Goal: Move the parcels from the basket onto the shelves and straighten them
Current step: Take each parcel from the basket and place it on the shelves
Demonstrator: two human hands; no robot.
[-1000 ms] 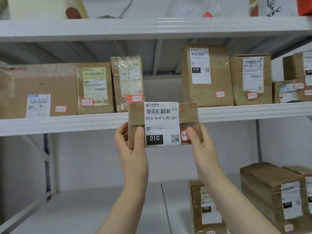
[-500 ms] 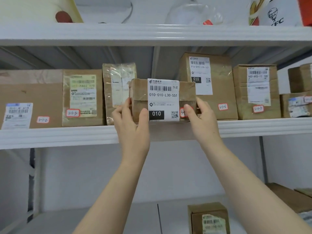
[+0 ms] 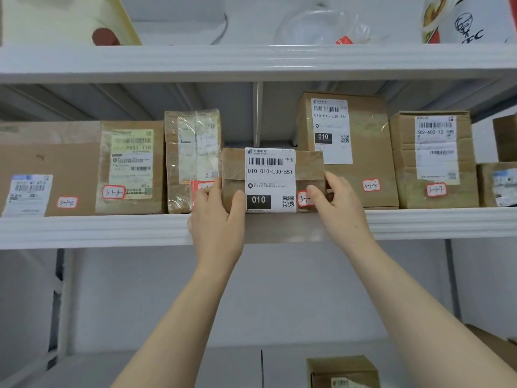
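Observation:
A small brown parcel (image 3: pixel 271 179) with a white 010-010-L30-551 label stands on the middle shelf (image 3: pixel 112 229), in the gap between a taped tall parcel (image 3: pixel 190 161) and a bigger brown box (image 3: pixel 363 152). My left hand (image 3: pixel 218 219) grips its left side, thumb on the front face. My right hand (image 3: pixel 338 208) grips its right side, thumb over a red-edged sticker. The basket is out of view.
More labelled boxes line the same shelf: a wide one (image 3: pixel 47 175) and a yellow-labelled one (image 3: pixel 131 166) at left, another (image 3: pixel 433 161) at right. The top shelf (image 3: pixel 251 60) holds a KFC bucket (image 3: pixel 467 21) and clear plastic. A box (image 3: pixel 342 371) sits on the lower shelf.
Both hands raised the small parcel from below the shelf edge up and forward into the gap on the middle shelf, where it now rests. The camera tilted upward.

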